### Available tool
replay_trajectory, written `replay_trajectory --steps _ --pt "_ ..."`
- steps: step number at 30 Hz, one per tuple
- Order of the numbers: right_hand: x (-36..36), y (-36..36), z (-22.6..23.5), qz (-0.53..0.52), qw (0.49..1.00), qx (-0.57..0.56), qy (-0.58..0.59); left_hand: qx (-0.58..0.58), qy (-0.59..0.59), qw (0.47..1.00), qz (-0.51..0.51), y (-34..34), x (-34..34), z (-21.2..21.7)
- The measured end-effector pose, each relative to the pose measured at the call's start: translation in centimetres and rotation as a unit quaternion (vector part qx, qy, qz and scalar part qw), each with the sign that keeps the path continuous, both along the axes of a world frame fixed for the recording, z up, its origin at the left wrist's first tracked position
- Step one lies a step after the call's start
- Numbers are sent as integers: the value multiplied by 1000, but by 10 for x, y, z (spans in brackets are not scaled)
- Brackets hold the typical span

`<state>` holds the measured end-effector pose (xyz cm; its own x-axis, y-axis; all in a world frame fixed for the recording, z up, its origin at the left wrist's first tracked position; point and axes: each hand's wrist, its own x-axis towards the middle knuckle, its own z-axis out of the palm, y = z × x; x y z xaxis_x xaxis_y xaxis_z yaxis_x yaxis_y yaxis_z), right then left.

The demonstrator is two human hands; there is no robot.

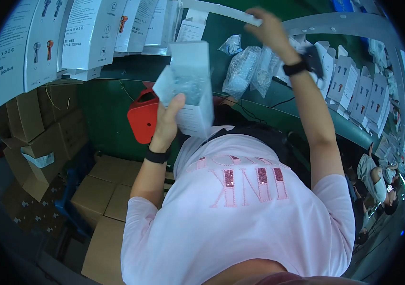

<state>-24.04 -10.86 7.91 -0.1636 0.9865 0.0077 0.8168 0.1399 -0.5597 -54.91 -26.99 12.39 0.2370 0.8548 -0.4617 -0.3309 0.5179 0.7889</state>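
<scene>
My left hand [168, 120] is closed around a white carton [195, 118], holding it tilted in front of my body with its top flaps standing up. Clear bubble wrap [188, 89] shows inside the carton; whatever it covers is hidden. Over the far side of the bench, my right hand [270, 32] is raised at a pale curved rail [226, 11]. Its fingers are smeared by motion, so whether they grip anything is unclear. Below it on the green bench [219, 35] lie bubble-wrapped items [242, 71] and a small clear plastic bag [231, 44].
White printed cartons [91, 35] stand in a row at the far left, and more open cartons [344, 80] line the right. A red plastic stool [143, 116] stands beneath the bench edge. Brown cardboard boxes [99, 190] are stacked at left. Other people [376, 178] sit farther right.
</scene>
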Motion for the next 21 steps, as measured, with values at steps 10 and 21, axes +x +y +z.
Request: replay_trajectory --steps 10,21 --pt "-24 -16 15 -75 927 -246 273 46 14 999 15 18 11 8" --pt "-31 -98 256 33 992 -91 85 147 -18 970 -193 43 89 50"
